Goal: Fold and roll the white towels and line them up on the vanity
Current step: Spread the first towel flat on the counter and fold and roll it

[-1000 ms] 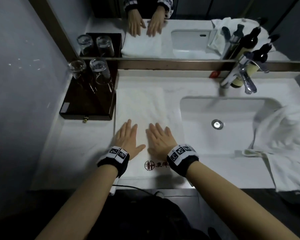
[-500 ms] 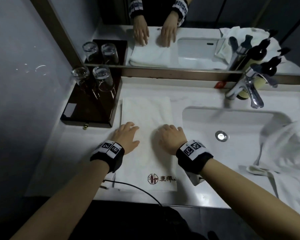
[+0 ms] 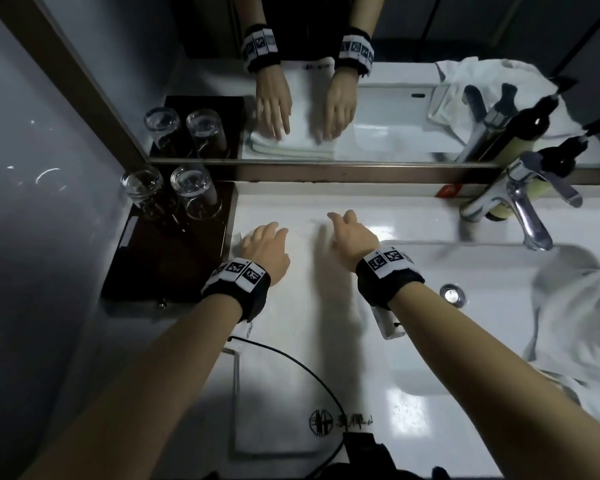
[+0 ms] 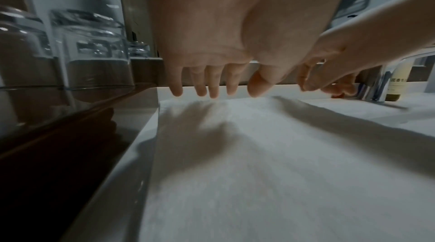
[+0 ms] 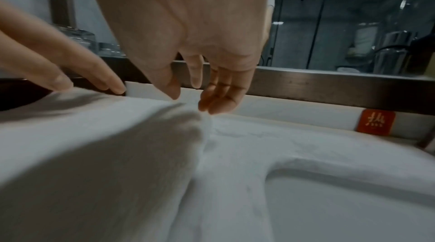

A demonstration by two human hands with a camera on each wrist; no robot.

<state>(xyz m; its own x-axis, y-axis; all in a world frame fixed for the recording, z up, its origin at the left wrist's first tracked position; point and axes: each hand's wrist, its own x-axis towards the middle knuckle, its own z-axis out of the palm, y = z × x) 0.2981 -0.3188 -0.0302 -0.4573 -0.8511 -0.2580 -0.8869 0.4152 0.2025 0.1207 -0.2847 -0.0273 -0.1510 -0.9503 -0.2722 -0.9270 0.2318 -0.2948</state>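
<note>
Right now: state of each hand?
Left hand: open, fingers extended at the far end of the flat folded white towel, gripping nothing.
Right hand: open, fingers loosely extended, fingertips at the towel's far edge, nothing pinched.

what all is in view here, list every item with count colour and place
folded towel: 1, white, flat on the vanity left of the sink
loose towel: 1, white, heaped at the sink's right edge
glasses: 2, clear, upside down on the tray
tray: 1, dark brown, vanity's left side
faucet: 1, chrome, behind the sink
bottle: 1, yellowish, behind the faucet
red tag: 1, below the mirror
left hand: open, at the towel's far end
right hand: open, at the towel's far end
</note>
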